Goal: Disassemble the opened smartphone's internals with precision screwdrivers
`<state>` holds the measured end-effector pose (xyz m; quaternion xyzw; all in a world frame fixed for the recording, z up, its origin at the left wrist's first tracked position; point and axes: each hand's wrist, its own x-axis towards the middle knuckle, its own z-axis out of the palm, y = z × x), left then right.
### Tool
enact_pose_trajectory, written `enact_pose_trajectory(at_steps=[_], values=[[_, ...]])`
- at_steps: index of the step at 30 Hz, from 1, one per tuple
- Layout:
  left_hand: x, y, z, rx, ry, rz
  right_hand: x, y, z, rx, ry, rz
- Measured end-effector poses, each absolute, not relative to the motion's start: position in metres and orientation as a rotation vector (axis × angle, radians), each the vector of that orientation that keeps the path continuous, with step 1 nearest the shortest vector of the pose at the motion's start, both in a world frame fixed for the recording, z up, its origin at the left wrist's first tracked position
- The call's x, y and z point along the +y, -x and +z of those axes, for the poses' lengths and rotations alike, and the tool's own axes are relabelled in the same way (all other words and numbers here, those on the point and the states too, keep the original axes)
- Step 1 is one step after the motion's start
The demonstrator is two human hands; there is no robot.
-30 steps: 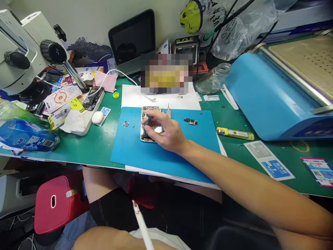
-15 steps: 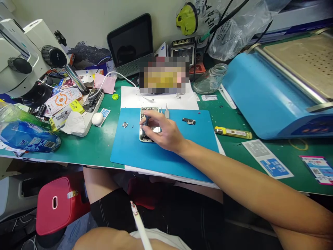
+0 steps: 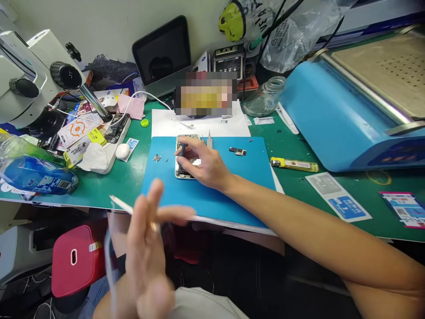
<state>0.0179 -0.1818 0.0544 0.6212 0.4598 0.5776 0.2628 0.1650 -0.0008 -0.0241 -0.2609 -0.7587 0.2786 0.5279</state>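
Observation:
My right hand (image 3: 209, 166) pinches a small dark screwdriver (image 3: 182, 149) between thumb and fingers, upright over an opened phone (image 3: 186, 175). The phone lies on a blue mat (image 3: 199, 199), and my fingers partly cover it. My left hand (image 3: 146, 248) is raised in front of the table edge, smeared by motion. A white cigarette (image 3: 121, 204) sticks out to the left from between its fingers. Left of the phone is a small metal part (image 3: 156, 157); to the right lies a dark and silver phone part (image 3: 237, 151). Tweezers (image 3: 209, 141) lie just behind my right hand.
A yellow cutter knife (image 3: 294, 164) lies right of the mat, before a big blue machine (image 3: 332, 128). A glass jar (image 3: 264, 97) tilts at the back. At left stand a microscope (image 3: 66, 74) and a blue pack (image 3: 36, 175). A red stool (image 3: 78, 261) is below.
My left hand has come up into view from below, with the cigarette now between its fingers; earlier the cigarette poked up from the bottom edge. My right hand keeps its hold on the screwdriver.

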Motion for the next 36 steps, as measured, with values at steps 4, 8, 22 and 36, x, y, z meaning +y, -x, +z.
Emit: enact_pose_trajectory(at_steps=[4, 8, 22, 36], values=[[-0.121, -0.007, 0.019, 1.475, -1.806, 1.475, 0.0, -0.165, -0.023, -1.802, 0.634, 0.682], [-0.082, 0.002, -0.011, 1.696, -1.911, 1.099, 0.001, -0.165, -0.023, -1.788, 0.629, 0.698], [-0.058, 0.0, -0.019, 1.611, -2.083, 0.986, 0.004, -0.165, -0.023, -1.769, 0.657, 0.723], [-0.057, 0.001, -0.022, 1.59, -2.101, 0.976, 0.004, -0.166, -0.024, -1.741, 0.662, 0.731]])
